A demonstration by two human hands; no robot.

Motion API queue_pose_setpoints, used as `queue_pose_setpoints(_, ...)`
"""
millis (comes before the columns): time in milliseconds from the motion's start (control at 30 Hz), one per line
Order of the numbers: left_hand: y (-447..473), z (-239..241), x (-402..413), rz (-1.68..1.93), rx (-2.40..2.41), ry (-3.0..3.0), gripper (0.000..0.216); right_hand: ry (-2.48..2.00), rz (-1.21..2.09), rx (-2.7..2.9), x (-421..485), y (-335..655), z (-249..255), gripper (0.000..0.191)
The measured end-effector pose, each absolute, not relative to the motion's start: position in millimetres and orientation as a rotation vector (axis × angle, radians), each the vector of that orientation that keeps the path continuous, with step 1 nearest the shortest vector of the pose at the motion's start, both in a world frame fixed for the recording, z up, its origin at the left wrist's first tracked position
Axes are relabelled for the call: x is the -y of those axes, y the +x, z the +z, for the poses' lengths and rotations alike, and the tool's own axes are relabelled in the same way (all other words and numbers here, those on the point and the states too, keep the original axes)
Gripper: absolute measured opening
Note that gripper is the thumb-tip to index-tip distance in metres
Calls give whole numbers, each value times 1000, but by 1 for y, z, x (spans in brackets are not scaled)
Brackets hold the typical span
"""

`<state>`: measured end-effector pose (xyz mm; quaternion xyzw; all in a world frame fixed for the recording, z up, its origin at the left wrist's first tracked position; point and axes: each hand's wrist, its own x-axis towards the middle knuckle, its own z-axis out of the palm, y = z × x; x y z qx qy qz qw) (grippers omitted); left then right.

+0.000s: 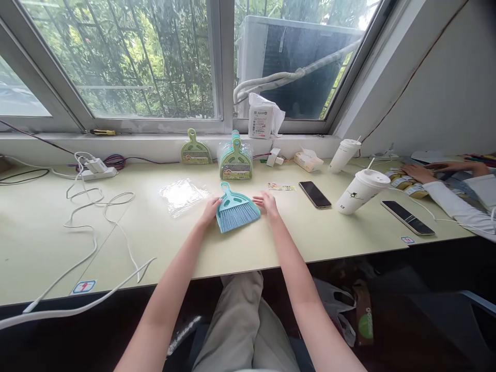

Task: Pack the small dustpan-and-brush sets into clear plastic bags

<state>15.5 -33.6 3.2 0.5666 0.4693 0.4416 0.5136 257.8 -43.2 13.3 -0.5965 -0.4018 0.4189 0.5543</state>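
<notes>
A small turquoise dustpan (pixel 253 206) with a matching hand brush (pixel 236 216) nested in it lies on the table in front of me, its handle pointing away. My left hand (pixel 211 211) grips the dustpan's left edge, with part of its fingers hidden. Beside the right edge, my right hand (pixel 268 203) is open, its fingers stretched toward the pan. A crumpled clear plastic bag (pixel 183 196) lies left of my left hand. Beyond the pan stand several wrapped dustpan sets (pixel 235 164), and a green set (pixel 196 150) leans against the wall. A printed label card (pixel 281 187) lies flat behind my right hand.
On the right are a phone (pixel 314 194), a large lidded cup (pixel 362 191), a smaller cup (pixel 344 155) and another phone (pixel 407 217). Another person's hand (pixel 418 173) rests at far right. White cables (pixel 93 232) trail across the left side. A tissue pack (pixel 308 160) sits behind.
</notes>
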Motion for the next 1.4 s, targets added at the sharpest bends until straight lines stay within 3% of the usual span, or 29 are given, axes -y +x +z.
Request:
queue_pose_setpoints(167,24,-1,38,1063,-1117,1565,37,-1540,164,1554,69,216,18,30)
queue_pose_setpoints(300,30,-1,42,1075,-1162,1710,38,-1588,-21,1943,75,195,12,26)
queue_pose_setpoints(500,22,4,38,1135,-1179,1723,35,-1524,103,1644,66,186,18,28)
queue_pose_setpoints(633,8,0,29,1192,-1425,1680,28,-1356,248,1517,72,204,38,41)
queue_pose_setpoints(700,0,-4,26,1213,-1525,1681,27,-1355,183,1539,75,219,44,39)
queue_pose_setpoints(867,-24,-10,17,1259,-1651,1821,22,-1834,1,1507,63,259,35,25)
queue_pose_setpoints(1000,-37,-4,17,1432,-1753,1710,31,-2121,65,1439,50,273,16,31)
queue_pose_setpoints(1233,-34,8,31,1600,-1923,1524,50,-2180,-34,1442,43,271,4,39)
queue_pose_setpoints(1400,-31,4,25,1382,-1731,1515,41,-2190,39,1508,49,270,8,25)
